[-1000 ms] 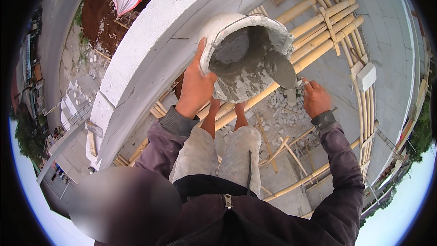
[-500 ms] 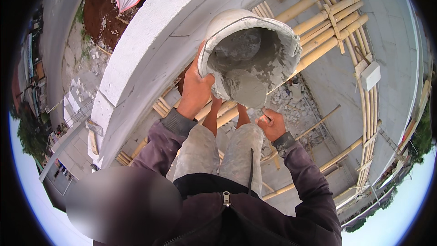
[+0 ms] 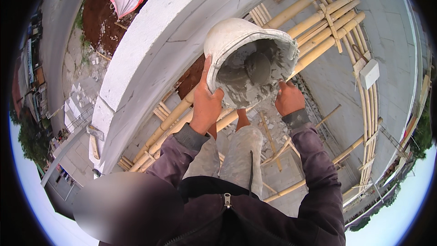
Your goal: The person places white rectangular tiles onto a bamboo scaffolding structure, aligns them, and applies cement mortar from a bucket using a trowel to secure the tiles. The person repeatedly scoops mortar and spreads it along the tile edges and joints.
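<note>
A whitish, mortar-smeared bucket (image 3: 227, 34) is tipped on its side with its mouth toward me. My left hand (image 3: 205, 102) grips its left side, fingers behind and thumb at the rim. Wet grey mortar (image 3: 236, 89) coats the inside wall and lower lip. In my right hand (image 3: 290, 99), closed at the lower right of the mouth, is a trowel whose rounded, mortar-covered blade (image 3: 258, 67) reaches into the bucket. My fingers hide most of its handle.
A curving white block wall (image 3: 136, 50) runs along my left, with a hammer (image 3: 94, 139) on its end. Bamboo scaffolding (image 3: 327, 41) crosses below and to the right, where a pale block (image 3: 369, 74) rests against the poles. Rubble lies far below.
My right hand has moved up and to the right, carrying the trowel blade from the bucket's lower lip deeper inside. The bucket has shifted slightly down and tilted in my left hand.
</note>
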The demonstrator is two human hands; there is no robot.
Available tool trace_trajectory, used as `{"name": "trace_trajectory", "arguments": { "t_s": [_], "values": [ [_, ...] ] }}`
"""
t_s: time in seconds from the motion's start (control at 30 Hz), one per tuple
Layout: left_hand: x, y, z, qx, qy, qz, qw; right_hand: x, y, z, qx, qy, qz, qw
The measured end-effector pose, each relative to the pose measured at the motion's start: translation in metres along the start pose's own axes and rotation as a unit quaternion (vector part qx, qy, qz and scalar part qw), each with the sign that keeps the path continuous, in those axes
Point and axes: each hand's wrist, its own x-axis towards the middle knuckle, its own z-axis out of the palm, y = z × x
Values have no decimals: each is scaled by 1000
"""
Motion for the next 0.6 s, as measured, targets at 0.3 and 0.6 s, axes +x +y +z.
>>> {"name": "trace_trajectory", "arguments": {
  "t_s": [0.3, 0.6],
  "values": [
    [-6, 1, 0, -35, -33, -34, 998, 31, -6, 28, 128, -7, -138, 982],
    [-10, -10, 5, -139, 57, -98, 984, 24, 2, 15, 338, 13, -233, 912]
  ]
}}
